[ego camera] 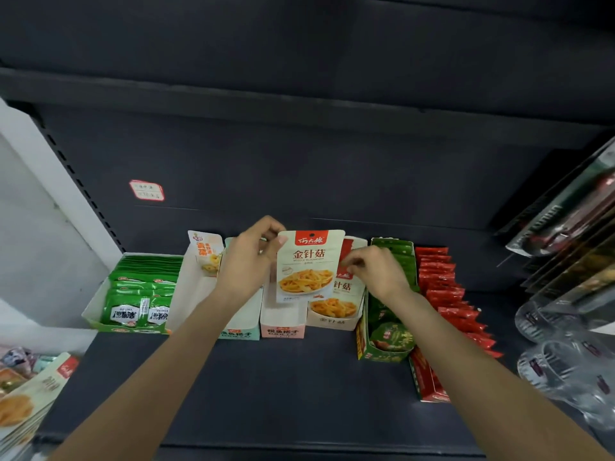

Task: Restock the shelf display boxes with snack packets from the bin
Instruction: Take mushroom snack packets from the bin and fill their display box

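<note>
My left hand (pixel 247 261) pinches the top left edge of a beige needle-mushroom packet (pixel 307 266) and holds it upright over the pink display box (pixel 283 322). Just right of it, my right hand (pixel 374 269) has its fingers curled at the top of a similar red-topped packet (pixel 347 291) standing in the beige display box (pixel 332 322). Left of my left hand stand a teal box (pixel 239 331) and a white box (pixel 193 294) with one yellow packet (pixel 208 254) at its back.
A tray of green packets (pixel 139 294) sits at the far left of the dark shelf (pixel 266 377). A green box (pixel 386 334) and a row of red packets (pixel 446 294) stand to the right. More packets lie at the lower left (pixel 23 394). Clear plastic items hang at the right (pixel 565 327).
</note>
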{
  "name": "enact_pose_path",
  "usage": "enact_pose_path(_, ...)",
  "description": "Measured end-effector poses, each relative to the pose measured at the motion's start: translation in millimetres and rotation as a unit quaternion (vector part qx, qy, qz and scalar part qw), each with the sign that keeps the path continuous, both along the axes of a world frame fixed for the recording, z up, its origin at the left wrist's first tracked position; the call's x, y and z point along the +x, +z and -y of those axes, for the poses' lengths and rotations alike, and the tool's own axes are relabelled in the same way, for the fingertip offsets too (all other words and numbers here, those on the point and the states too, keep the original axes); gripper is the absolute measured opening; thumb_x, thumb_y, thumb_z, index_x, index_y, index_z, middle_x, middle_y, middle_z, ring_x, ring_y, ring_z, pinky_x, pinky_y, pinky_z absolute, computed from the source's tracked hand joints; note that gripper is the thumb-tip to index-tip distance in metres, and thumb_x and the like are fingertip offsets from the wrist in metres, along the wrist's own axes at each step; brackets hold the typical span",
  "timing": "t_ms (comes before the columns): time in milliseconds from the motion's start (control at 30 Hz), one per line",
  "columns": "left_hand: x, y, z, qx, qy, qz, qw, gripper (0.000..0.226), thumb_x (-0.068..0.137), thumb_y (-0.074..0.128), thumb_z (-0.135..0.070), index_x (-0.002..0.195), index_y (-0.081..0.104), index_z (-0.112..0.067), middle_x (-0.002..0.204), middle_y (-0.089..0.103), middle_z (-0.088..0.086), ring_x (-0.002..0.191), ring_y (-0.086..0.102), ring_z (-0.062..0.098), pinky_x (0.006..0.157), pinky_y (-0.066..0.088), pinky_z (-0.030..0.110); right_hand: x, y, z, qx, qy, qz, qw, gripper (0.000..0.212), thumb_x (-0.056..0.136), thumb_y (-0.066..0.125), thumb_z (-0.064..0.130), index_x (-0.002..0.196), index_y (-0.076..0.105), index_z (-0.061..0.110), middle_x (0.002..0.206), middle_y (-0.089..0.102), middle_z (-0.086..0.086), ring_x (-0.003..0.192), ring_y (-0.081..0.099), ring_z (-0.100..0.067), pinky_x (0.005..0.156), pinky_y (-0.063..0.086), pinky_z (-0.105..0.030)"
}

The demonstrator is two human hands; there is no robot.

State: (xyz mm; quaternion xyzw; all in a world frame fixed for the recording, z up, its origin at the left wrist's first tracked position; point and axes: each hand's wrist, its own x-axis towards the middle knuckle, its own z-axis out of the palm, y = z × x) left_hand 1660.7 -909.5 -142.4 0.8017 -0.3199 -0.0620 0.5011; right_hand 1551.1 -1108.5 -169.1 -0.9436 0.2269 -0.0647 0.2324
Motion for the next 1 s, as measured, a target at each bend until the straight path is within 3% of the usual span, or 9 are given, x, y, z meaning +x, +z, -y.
enact_pose_path(133, -4.4, 0.5, 7.6, -0.007, -0.006, -0.018, 1.000, 0.011, 0.096, 0.050, -0.020, 0.087, 0.051, -0.025, 0.099, 0.064, -0.002, 0.097, 0.062, 0.017, 0.077, 0.058, 0.042, -6.6, 4.9, 9.2, 0.042, 0.005, 0.024, 0.999, 0.026, 0.088, 0.061, 0.004, 0.111, 0.067, 0.015, 0.106, 0.069, 0.000, 0.099, 0.063, -0.012, 0.088, 0.052, -0.028)
enact_pose_path(233, -7.7, -0.7, 20.0, -0.013, -0.019, -0.012, 1.000, 0.005, 0.096, 0.050, -0.019, 0.091, 0.052, -0.019, 0.097, 0.064, -0.001, 0.091, 0.064, 0.018, 0.072, 0.059, 0.039, -17.9, 9.9, 21.4, 0.070, -0.008, 0.063, 0.995, 0.031, 0.087, 0.061, 0.000, 0.113, 0.066, 0.015, 0.105, 0.068, 0.001, 0.094, 0.061, -0.009, 0.077, 0.047, -0.013)
enact_pose_path(400, -13.5, -5.4, 48.4, -0.005, -0.058, 0.024, 0.998, 0.005, 0.095, 0.052, -0.018, 0.090, 0.053, -0.020, 0.085, 0.063, -0.004, 0.080, 0.061, 0.013, 0.069, 0.054, 0.029, -30.4, 19.8, 25.5, 0.173, -0.013, 0.142, 0.975, 0.040, 0.082, 0.071, 0.010, 0.118, 0.061, 0.022, 0.106, 0.064, 0.008, 0.095, 0.060, -0.004, 0.083, 0.050, -0.023)
enact_pose_path(533, -12.2, -18.2, 66.2, 0.054, -0.067, 0.028, 0.996, 0.007, 0.095, 0.054, -0.023, 0.098, 0.058, -0.018, 0.093, 0.064, -0.005, 0.091, 0.061, 0.015, 0.081, 0.053, 0.043, -29.3, 18.4, 23.9, 0.100, -0.019, 0.128, 0.987, 0.014, 0.088, 0.064, 0.015, 0.101, 0.070, 0.016, 0.102, 0.069, 0.005, 0.092, 0.060, -0.005, 0.079, 0.046, -0.015)
enact_pose_path(800, -3.9, -42.1, 61.6, 0.196, -0.057, 0.079, 0.976, 0.011, 0.091, 0.059, -0.019, 0.098, 0.067, -0.014, 0.101, 0.070, 0.002, 0.090, 0.063, 0.016, 0.084, 0.052, 0.037, -23.5, -4.4, 16.7, 0.025, -0.025, 0.039, 0.999, 0.020, 0.090, 0.062, 0.013, 0.108, 0.068, 0.019, 0.107, 0.069, 0.003, 0.095, 0.063, -0.010, 0.081, 0.055, -0.031)
enact_pose_path(1000, -11.4, -33.2, 55.5, 0.203, -0.026, 0.071, 0.976, 0.021, 0.091, 0.060, -0.022, 0.111, 0.060, -0.017, 0.106, 0.068, 0.000, 0.088, 0.063, 0.015, 0.081, 0.055, 0.035, -27.7, 3.5, 15.5, 0.033, -0.015, 0.063, 0.997, 0.025, 0.088, 0.063, 0.011, 0.113, 0.065, 0.017, 0.108, 0.065, 0.000, 0.090, 0.059, -0.008, 0.081, 0.053, -0.026)
